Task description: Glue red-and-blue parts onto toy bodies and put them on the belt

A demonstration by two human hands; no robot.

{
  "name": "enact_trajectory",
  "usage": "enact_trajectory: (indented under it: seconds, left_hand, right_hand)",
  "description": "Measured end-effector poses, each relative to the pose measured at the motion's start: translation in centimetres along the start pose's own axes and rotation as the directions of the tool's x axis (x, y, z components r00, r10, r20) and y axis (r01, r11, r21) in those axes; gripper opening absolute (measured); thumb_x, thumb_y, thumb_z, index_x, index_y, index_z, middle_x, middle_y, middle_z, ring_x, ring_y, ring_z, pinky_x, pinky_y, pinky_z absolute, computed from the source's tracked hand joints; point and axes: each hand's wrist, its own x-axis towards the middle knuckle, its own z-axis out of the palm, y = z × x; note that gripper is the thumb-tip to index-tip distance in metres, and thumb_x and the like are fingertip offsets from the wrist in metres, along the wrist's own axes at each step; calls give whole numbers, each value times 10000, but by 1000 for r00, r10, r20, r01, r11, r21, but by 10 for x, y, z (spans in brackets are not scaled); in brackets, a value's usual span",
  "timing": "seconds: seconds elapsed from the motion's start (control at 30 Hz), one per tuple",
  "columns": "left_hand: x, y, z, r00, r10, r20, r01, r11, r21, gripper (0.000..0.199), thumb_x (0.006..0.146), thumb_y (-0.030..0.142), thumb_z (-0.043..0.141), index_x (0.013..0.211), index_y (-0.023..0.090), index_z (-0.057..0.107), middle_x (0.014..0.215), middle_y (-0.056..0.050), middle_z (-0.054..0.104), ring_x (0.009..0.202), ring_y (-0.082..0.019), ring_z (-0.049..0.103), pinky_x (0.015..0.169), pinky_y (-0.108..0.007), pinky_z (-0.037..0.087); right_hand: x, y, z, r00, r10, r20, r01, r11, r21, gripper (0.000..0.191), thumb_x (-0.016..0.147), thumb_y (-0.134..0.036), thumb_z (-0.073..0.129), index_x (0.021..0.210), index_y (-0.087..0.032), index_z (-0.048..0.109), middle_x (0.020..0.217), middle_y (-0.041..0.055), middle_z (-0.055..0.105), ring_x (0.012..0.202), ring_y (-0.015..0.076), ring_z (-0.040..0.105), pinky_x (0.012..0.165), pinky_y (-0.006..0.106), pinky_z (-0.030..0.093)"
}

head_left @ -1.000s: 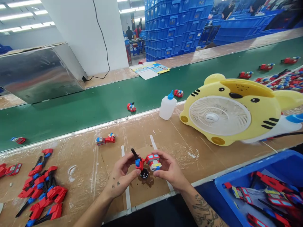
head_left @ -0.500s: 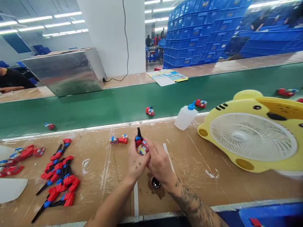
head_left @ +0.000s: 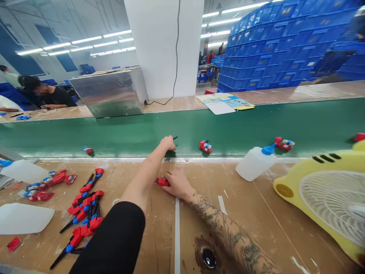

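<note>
My left hand (head_left: 169, 143) reaches over the green belt (head_left: 137, 131), its fingers closed round something with a black rod sticking out to the right; the rest of that piece is hidden. On the brown work surface (head_left: 159, 228), my right hand (head_left: 180, 184) has its fingertips on a small red toy part (head_left: 162, 181). A red, white and blue toy piece (head_left: 205, 146) lies on the belt right of my left hand. Several red parts with black rods (head_left: 87, 213) are heaped at the left, beside more red and blue pieces (head_left: 42, 188).
A white bottle with a blue cap (head_left: 255, 163) stands at the right, near a yellow fan (head_left: 327, 198). A small dark cup (head_left: 208, 258) sits in a stain near the front. Stacked blue crates (head_left: 265, 53) and people (head_left: 54, 95) are beyond the belt.
My hands have parted. The left moved forward over the belt with the black-rodded piece; the right let go of it and came down at the red part. The view has shifted left.
</note>
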Motion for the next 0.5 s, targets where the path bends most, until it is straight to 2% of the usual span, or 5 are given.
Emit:
enact_trajectory:
  seconds: [0.07, 0.13, 0.23, 0.4, 0.5]
  left_hand:
    - [19, 0, 7, 997, -50, 60, 49, 999, 22, 349, 930, 351, 629, 1219, 158, 593, 1192, -90, 629, 1014, -215, 644, 854, -413, 562]
    - [30, -1, 15, 993, -74, 94, 72, 997, 23, 349, 930, 347, 630, 1223, 160, 593, 1189, -88, 632, 1013, -215, 646, 850, -411, 564]
    - [31, -1, 26, 996, -43, 81, 42, 999, 16, 385, 927, 352, 633, 1260, 168, 574, 1234, -97, 614, 1056, -232, 633, 883, -438, 553]
    - [-1, -7, 36, 995, 94, -39, -94, 996, 2, 475, 929, 379, 621, 1348, 185, 512, 1352, -119, 545, 1148, -265, 590, 951, -493, 515]
    - [-29, -41, 21, 985, 134, -111, -131, 991, 34, 477, 937, 391, 606, 1357, 188, 506, 1376, -119, 528, 1161, -266, 581, 958, -494, 510]
  right_hand:
    - [-10, 2, -3, 1000, -5, 0, 5, 998, 69, 398, 724, -159, 725, 1117, -160, 660, 1019, 97, 662, 952, 253, 604, 903, 416, 468]
    - [-29, 6, -13, 1000, 10, -12, -6, 953, 303, 535, 765, -155, 691, 1287, -190, 574, 1056, 74, 648, 896, 198, 611, 836, 349, 502]
    - [-62, 3, -29, 998, 24, -53, 17, 749, 662, 605, 766, -201, 736, 1336, -240, 540, 1138, 58, 597, 894, 159, 606, 814, 302, 510]
    - [-103, -14, -41, 994, 93, -62, -10, 628, 778, 483, 761, -243, 784, 1203, -242, 591, 1045, 40, 627, 886, 162, 626, 789, 278, 507]
    - [-132, -8, -45, 935, 327, -135, -94, 598, 796, 459, 738, -309, 817, 1126, -235, 583, 978, 31, 648, 819, 170, 648, 734, 274, 526]
